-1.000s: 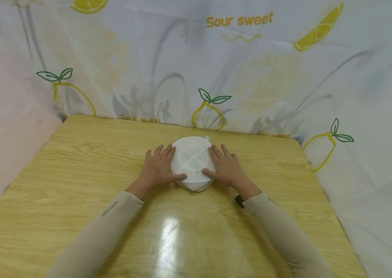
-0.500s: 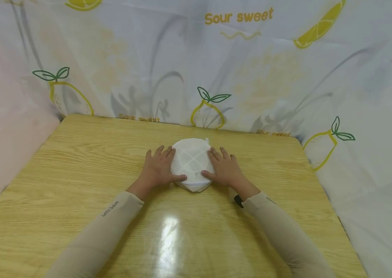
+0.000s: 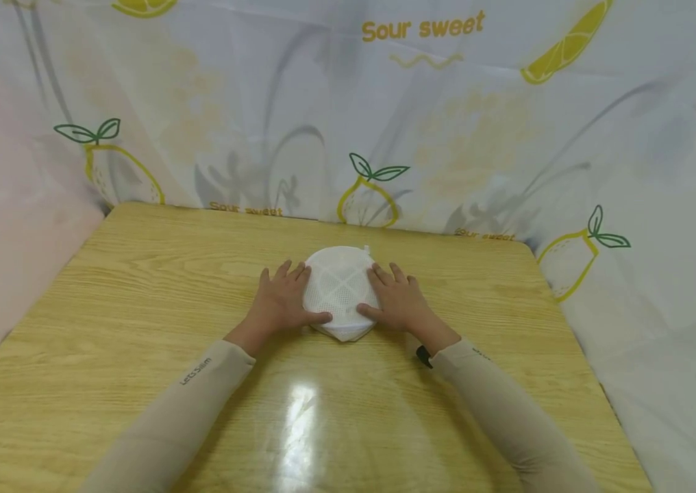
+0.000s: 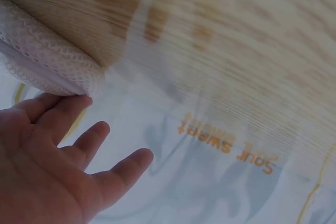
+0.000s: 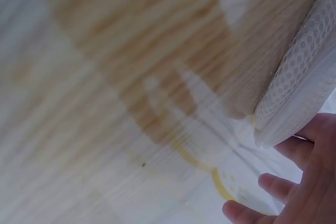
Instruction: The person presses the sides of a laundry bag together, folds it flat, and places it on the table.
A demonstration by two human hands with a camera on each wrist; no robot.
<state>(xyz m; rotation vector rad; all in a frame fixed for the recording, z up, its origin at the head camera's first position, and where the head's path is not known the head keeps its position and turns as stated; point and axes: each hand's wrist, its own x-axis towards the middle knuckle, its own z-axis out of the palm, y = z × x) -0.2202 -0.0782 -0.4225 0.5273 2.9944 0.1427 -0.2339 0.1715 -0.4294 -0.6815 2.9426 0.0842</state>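
Note:
A white mesh laundry bag, rounded and puffed, with crossed bands on its top, lies toward the far side of the wooden table. On its left side rests my left hand, fingers spread and fairly straight, thumb on the near edge. My right hand mirrors it on the right side, its thumb also on the mesh. The left wrist view shows fingertips touching the bag's zipped-looking seam from the side, the other fingers apart from it. In the right wrist view, the mesh wall stands just above my fingers.
The glossy wooden table reflects light in front of the bag. Behind it hangs a pale curtain printed with lemons and "Sour sweet". A dark band shows at the right wrist, by the beige sleeve.
The head view has shifted very slightly. Both hands keep the same pose at the bag's sides, and the bag stays where it was.

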